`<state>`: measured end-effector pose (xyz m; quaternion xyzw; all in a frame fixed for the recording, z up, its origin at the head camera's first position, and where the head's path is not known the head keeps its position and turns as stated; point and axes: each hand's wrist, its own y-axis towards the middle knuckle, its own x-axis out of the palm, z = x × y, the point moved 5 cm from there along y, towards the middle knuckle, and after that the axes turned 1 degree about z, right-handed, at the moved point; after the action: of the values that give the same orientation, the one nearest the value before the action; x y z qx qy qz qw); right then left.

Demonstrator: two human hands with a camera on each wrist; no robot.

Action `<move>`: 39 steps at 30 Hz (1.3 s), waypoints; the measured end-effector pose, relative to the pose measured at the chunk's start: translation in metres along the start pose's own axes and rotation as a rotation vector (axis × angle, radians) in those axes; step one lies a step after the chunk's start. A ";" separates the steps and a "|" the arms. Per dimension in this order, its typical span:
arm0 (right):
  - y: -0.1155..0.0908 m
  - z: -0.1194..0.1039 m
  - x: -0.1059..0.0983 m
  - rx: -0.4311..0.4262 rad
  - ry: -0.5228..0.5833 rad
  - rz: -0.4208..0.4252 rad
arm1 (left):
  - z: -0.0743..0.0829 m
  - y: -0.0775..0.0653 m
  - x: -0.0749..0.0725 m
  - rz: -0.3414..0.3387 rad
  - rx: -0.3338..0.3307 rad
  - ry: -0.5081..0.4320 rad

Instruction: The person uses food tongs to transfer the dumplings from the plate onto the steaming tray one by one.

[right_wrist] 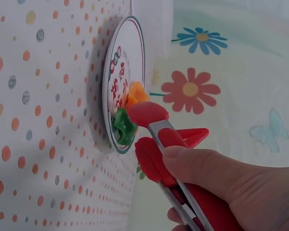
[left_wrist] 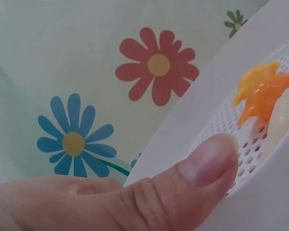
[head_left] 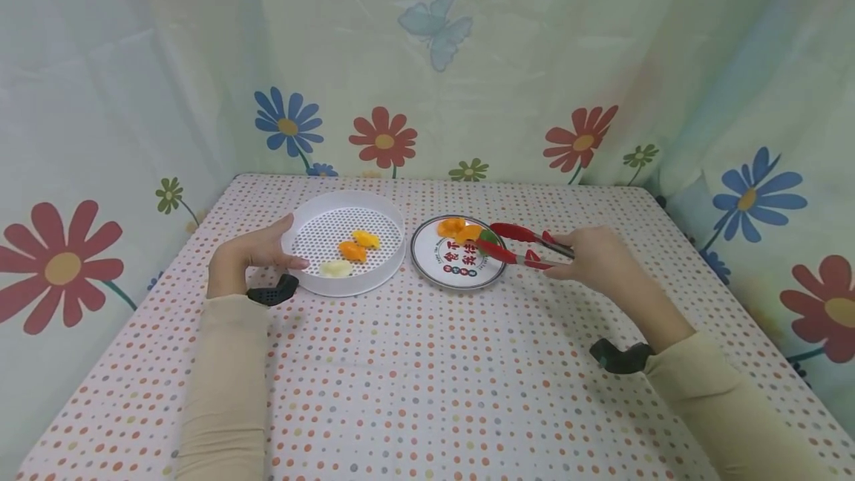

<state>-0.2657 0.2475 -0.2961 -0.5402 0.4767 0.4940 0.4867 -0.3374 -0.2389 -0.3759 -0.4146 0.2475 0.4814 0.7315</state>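
My left hand (head_left: 257,247) holds the left side of a round white basket (head_left: 314,284) with a perforated floor; in the left wrist view the thumb (left_wrist: 202,173) lies over its rim. Inside are a yellow piece (head_left: 366,239), an orange piece (head_left: 352,251) and a whitish piece (head_left: 336,268), all small, glossy and dumpling-like. My right hand (head_left: 604,262) grips red-tipped metal tongs (right_wrist: 159,130), whose tips are spread apart at the right of a plate (head_left: 441,269). On the plate, a green piece (right_wrist: 124,127) is close to the tips, with orange-yellow pieces (head_left: 452,227) beside it.
Under everything lies a dotted tablecloth (head_left: 401,392). A flowered curtain (head_left: 508,95) hangs behind the table and along both sides. The plate stands just right of the basket. Each wrist wears a black device (head_left: 621,357).
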 end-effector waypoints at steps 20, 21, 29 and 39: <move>0.006 -0.017 0.011 0.027 0.010 -0.055 | -0.001 0.000 -0.001 -0.014 -0.011 -0.008; 0.006 -0.017 0.012 0.029 0.014 -0.057 | -0.001 0.000 -0.001 -0.014 -0.010 -0.007; 0.012 -0.011 0.019 0.041 0.035 -0.054 | 0.002 -0.001 -0.003 -0.005 -0.002 -0.005; 0.008 -0.007 0.021 -0.007 0.058 -0.029 | -0.001 0.001 -0.001 -0.021 -0.013 0.008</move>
<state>-0.2722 0.2396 -0.3175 -0.5630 0.4810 0.4727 0.4777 -0.3390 -0.2402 -0.3762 -0.4239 0.2430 0.4733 0.7330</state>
